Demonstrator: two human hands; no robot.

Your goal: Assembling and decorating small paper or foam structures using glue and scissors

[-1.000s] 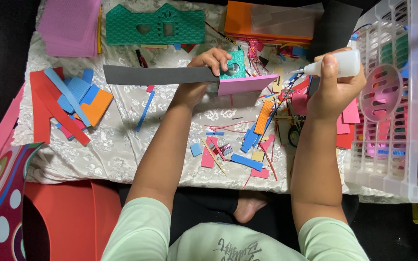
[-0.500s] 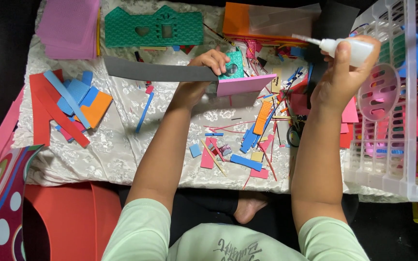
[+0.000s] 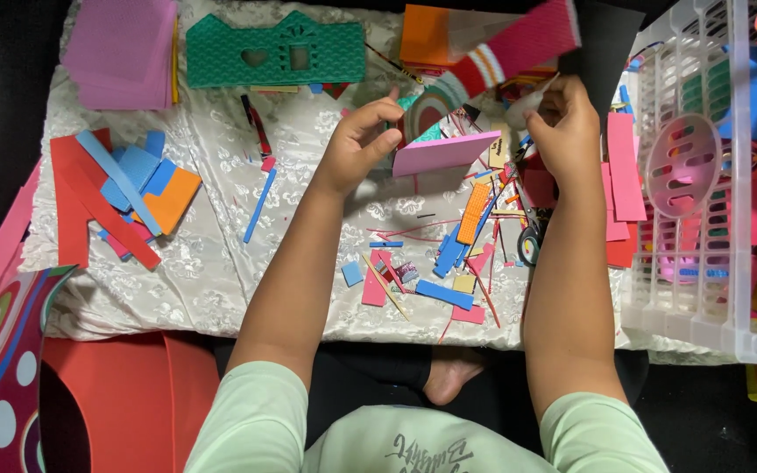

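Starting at your far left, a stack of pink sheets [image 3: 120, 48] is lying at the top corner of the pale patterned cloth [image 3: 177, 263], and below it red, blue and orange foam offcuts [image 3: 120, 197] are sitting in a loose pile. A green house-shaped foam cutout [image 3: 278, 48] is lying flat along the top edge, well apart from your hands.

Your left hand [image 3: 361, 144] is hovering over the cloth with its fingers loosely curled and parted, holding nothing; its fingertips are pointing toward the pink card piece [image 3: 444, 151], which is lying just beside them, tilted. Whether they are touching it cannot be told.

Below the card, small coloured scraps [image 3: 435, 271] are lying scattered.

Your right hand [image 3: 567, 131] is closing around a small white glue bottle [image 3: 527, 105], fingers pressed together over it, so most of it is hidden. It is being held just right of the pink card. A striped red sheet [image 3: 519, 44] is lying above, and a white plastic basket [image 3: 703, 175] is standing at your far right.
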